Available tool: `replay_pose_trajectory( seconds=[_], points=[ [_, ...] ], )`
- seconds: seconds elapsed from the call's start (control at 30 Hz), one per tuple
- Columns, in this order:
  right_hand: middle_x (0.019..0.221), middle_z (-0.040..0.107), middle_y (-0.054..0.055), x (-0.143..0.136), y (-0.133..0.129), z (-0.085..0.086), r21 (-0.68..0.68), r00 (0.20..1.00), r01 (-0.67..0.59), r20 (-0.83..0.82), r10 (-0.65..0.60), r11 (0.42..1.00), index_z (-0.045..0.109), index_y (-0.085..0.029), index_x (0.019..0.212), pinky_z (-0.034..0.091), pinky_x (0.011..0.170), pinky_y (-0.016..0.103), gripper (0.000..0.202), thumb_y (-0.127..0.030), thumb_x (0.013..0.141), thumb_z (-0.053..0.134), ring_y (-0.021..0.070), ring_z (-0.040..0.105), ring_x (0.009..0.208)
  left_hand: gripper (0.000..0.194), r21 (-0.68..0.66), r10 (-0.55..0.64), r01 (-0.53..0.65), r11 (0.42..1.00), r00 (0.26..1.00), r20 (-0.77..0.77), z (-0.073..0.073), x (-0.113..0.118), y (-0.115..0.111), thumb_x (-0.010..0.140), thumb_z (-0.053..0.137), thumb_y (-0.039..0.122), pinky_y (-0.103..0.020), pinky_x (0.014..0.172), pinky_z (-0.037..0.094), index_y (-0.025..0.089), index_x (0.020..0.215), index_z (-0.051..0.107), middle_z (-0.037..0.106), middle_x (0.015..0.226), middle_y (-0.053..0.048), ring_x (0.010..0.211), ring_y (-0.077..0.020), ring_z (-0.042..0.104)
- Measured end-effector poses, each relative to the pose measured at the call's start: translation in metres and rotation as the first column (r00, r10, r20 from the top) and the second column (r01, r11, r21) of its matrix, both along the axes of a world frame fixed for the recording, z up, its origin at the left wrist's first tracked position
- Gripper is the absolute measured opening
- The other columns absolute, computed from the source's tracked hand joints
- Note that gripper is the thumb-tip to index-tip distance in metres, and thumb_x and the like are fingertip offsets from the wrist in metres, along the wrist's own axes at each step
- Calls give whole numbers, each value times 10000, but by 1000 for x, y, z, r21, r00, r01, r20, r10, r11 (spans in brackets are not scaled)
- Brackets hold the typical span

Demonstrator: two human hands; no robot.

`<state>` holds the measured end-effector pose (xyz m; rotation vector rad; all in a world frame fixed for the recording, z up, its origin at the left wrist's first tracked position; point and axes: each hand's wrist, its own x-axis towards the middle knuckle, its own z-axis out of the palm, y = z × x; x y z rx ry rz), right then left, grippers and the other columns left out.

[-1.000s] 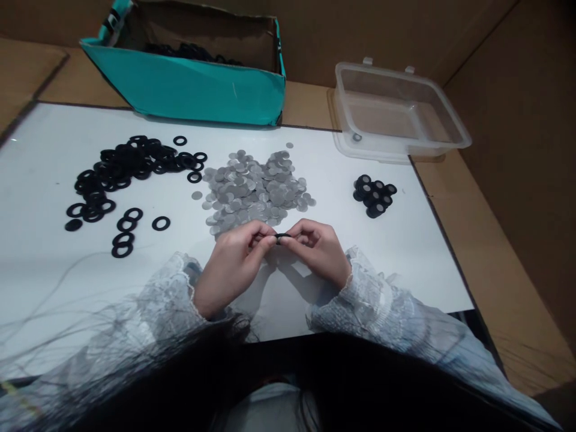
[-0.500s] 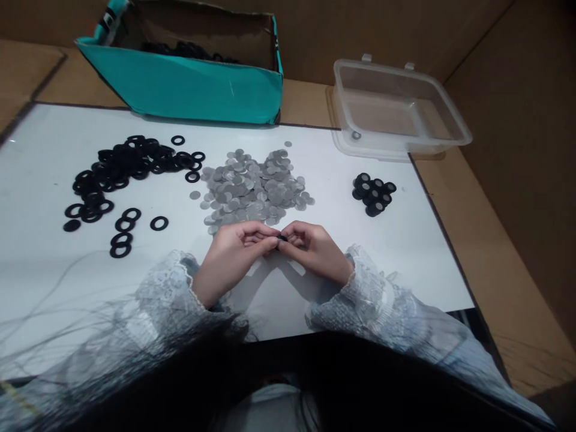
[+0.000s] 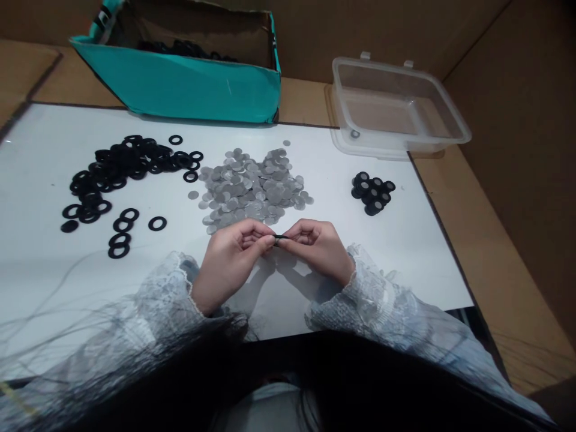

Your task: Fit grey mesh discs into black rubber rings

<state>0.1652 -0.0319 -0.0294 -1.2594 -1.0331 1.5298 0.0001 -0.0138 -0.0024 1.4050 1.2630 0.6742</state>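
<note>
Held black ring [image 3: 281,237] is now turning nearly edge-on to the camera; in the preceding frame it was tilting w/ more of its dark face showing. Both hands are shifting only slightly.

State of hands: L hand [image 3: 234,258] is pinching the ring's L edge btwn thumb and fingers; R hand [image 3: 324,249] is pinching the R edge likewise. Fingertips are hiding part of the ring, so whether a disc is sitting inside cannot be told. Ring is staying btwn both hands, just nearer the wearer than the silver disc pile [image 3: 252,189].

Layout, surface [image 3: 396,258]: black ring pile [image 3: 128,161] is lying L of the discs. Four overlapping rings [image 3: 111,241] are lying nearer the wearer, w/ a single ring [image 3: 151,224] lying just R of them. Dark round piece [image 3: 69,226] is resting at the pile's near L end. Filled ring stack [image 3: 374,192], w/ grey centers showing, is standing on the R side.

Far side: teal box [image 3: 189,90] is holding more black rings; clear tub [image 3: 373,143] is standing at far R, w/ one small round piece [image 3: 355,134] showing at its near L corner.
</note>
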Motion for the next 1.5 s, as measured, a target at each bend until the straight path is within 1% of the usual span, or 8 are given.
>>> replay_pose_trajectory(
  seconds=[0.23, 0.43, 0.53, 0.73, 1.0, 1.17, 1.33, 1.5],
  points=[
    [597, 612, -39, -8, 0, -6, 33, 997, 75, -36, -74, 997, 580, -186, 717, 530, 606, 267, 374, -476, 618, 794, 101, 596, 572, 260, 35, 29, -31, 999, 997, 66, -4, 2, -2, 740, 666, 355, -298, 721, 548, 172, 924, 651, 708, 815, -39, 752, -189, 667],
    [655, 579, -26, 1, 0, -8, 140, 979, -171, 134, 153, 975, 544, -199, 747, 457, 565, 259, 168, -330, 777, 645, 107, 557, 591, 176, -1, -35, 35, 999, 999, 31, -6, 2, 1, 737, 665, 335, -276, 711, 546, 182, 822, 643, 688, 781, -26, 761, -176, 658],
    [649, 550, -27, 4, -1, -6, 227, 951, -214, 271, 149, 950, 540, -195, 760, 407, 547, 257, 105, -268, 806, 599, 102, 496, 568, 219, -20, -75, 76, 997, 996, 51, -7, 0, 4, 738, 670, 351, -280, 716, 539, 181, 875, 661, 694, 823, -35, 783, -178, 652],
    [597, 525, -33, 1, -1, -8, 248, 966, -145, 244, 83, 958, 528, -195, 707, 383, 511, 250, 158, -287, 787, 628, 96, 467, 525, 212, -80, -34, 36, 996, 999, 32, -6, 1, 3, 721, 686, 373, -271, 645, 521, 179, 795, 643, 671, 719, -15, 696, -169, 634],
    [586, 565, -27, -3, -5, -8, 241, 982, -1, 185, -45, 971, 558, -182, 687, 419, 505, 235, 194, -315, 760, 679, 94, 517, 526, 164, 143, -60, 68, 987, 996, -60, -11, -4, -2, 809, 605, 341, -262, 634, 491, 181, 841, 626, 649, 737, -12, 682, -159, 619],
    [645, 587, -22, -11, -5, -11, 249, 991, 71, 94, -97, 966, 561, -185, 759, 473, 560, 239, 158, -318, 796, 638, 98, 561, 571, 241, 98, 5, -11, 995, 998, 65, -12, 0, 0, 756, 656, 333, -279, 699, 529, 179, 940, 633, 692, 850, -35, 764, -176, 652],
    [654, 582, -23, -4, -3, -14, 227, 989, -58, 143, 26, 972, 552, -186, 779, 492, 580, 249, 116, -279, 793, 621, 105, 573, 589, 204, -10, -33, 33, 999, 999, -4, -10, -1, 3, 733, 659, 370, -279, 654, 524, 178, 802, 655, 693, 731, -27, 704, -181, 648],
    [616, 544, -33, 3, -2, -8, 311, 950, -160, 305, 60, 937, 571, -172, 743, 429, 550, 238, 85, -232, 791, 607, 86, 492, 546, 210, 110, -150, 168, 980, 977, -151, -9, -5, 4, 795, 592, 393, -278, 654, 489, 192, 806, 651, 692, 769, -23, 712, -180, 635]
  ],
)
